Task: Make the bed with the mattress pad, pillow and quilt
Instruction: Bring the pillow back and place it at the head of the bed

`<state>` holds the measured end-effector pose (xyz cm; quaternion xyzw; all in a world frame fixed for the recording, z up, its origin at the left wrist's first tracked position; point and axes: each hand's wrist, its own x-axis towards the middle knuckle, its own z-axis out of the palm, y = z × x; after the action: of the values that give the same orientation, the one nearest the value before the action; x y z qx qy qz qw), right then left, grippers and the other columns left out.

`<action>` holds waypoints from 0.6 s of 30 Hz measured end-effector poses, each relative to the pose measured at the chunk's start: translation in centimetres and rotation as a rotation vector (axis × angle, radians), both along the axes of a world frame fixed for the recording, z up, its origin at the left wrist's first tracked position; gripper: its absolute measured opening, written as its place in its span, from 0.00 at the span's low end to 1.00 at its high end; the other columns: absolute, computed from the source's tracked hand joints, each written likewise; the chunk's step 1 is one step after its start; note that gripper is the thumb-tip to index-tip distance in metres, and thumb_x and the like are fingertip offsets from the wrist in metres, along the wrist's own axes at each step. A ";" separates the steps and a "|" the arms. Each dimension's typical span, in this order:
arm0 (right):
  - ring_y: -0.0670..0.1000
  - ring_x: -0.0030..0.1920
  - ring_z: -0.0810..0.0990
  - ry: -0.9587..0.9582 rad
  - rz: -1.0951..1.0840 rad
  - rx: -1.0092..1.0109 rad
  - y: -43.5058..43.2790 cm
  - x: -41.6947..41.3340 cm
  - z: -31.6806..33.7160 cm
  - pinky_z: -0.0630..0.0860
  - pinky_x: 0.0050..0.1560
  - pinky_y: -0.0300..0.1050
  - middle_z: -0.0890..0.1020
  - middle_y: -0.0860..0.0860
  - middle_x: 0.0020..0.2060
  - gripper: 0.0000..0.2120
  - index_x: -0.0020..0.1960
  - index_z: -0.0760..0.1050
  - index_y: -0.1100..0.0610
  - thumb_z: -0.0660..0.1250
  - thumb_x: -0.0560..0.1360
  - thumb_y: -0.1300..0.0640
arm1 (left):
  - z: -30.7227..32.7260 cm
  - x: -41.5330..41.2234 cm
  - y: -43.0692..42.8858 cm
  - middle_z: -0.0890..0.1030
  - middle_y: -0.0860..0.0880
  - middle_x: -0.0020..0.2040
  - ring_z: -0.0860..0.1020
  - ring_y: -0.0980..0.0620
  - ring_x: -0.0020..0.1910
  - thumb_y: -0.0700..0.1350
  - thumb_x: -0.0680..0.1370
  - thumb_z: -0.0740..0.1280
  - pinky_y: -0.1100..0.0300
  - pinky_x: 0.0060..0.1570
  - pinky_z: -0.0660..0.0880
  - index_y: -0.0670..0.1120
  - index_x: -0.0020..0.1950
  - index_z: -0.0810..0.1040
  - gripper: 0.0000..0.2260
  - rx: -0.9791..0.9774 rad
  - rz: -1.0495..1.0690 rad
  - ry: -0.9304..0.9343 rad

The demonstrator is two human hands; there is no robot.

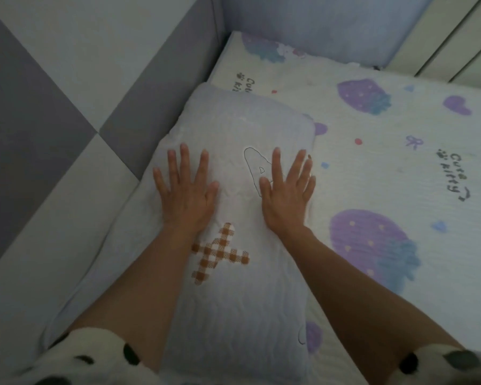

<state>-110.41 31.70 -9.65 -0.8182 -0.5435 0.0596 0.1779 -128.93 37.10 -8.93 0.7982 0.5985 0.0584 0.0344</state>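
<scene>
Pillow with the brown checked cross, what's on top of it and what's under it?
On top, the left hand and right hand lie flat, fingers spread. Under the pillow is the printed mattress pad, showing beside it; what it covers is hidden.

Left hand (188,195): lying flat, fingers spread, on the pillow (233,287).
Right hand (286,193): pressing flat beside it.
Mattress pad (386,168): lying under the pillow.
</scene>
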 end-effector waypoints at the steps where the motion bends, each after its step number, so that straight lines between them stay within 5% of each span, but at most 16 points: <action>1: 0.58 0.75 0.32 -0.012 0.082 -0.057 0.0 -0.6 -0.8 0.30 0.71 0.57 0.34 0.54 0.76 0.29 0.76 0.35 0.42 0.44 0.81 0.39 | -0.9 0.0 -0.5 0.32 0.48 0.77 0.33 0.45 0.75 0.63 0.79 0.39 0.40 0.71 0.31 0.57 0.76 0.33 0.29 -0.062 -0.013 0.016; 4: 0.57 0.75 0.30 0.022 0.299 -0.418 -0.6 -1.2 -3.7 0.31 0.72 0.62 0.31 0.50 0.75 0.30 0.76 0.32 0.43 0.41 0.79 0.36 | -3.6 -0.8 -2.1 0.28 0.50 0.75 0.30 0.46 0.74 0.64 0.79 0.38 0.39 0.72 0.35 0.59 0.75 0.31 0.28 -0.281 -0.024 0.111; 9: 0.55 0.76 0.34 -0.057 0.144 -0.075 -0.8 -1.9 -2.5 0.32 0.73 0.57 0.37 0.51 0.77 0.29 0.77 0.37 0.45 0.43 0.81 0.40 | -2.3 -0.4 -2.0 0.37 0.47 0.78 0.38 0.46 0.77 0.60 0.81 0.41 0.43 0.73 0.35 0.55 0.78 0.38 0.27 0.085 -0.046 -0.017; 12: 0.55 0.75 0.32 0.030 0.299 -0.306 -2.6 -2.6 -2.8 0.35 0.74 0.61 0.34 0.49 0.76 0.30 0.77 0.34 0.44 0.42 0.80 0.38 | -2.6 -1.1 -3.2 0.35 0.49 0.78 0.36 0.47 0.77 0.61 0.80 0.40 0.42 0.74 0.37 0.57 0.77 0.36 0.27 -0.131 -0.080 0.057; 18: 0.54 0.76 0.33 0.004 0.251 -0.130 -7.8 -5.7 -2.1 0.35 0.74 0.61 0.35 0.50 0.76 0.29 0.77 0.35 0.44 0.39 0.79 0.39 | -1.8 -2.0 -6.9 0.44 0.49 0.79 0.45 0.46 0.78 0.61 0.79 0.36 0.45 0.73 0.40 0.54 0.78 0.45 0.29 -0.013 -0.102 0.072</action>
<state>-116.11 23.89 -11.74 -0.7535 -0.6362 0.1182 0.1165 -130.91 30.16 -10.72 0.8292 0.5581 0.0239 0.0210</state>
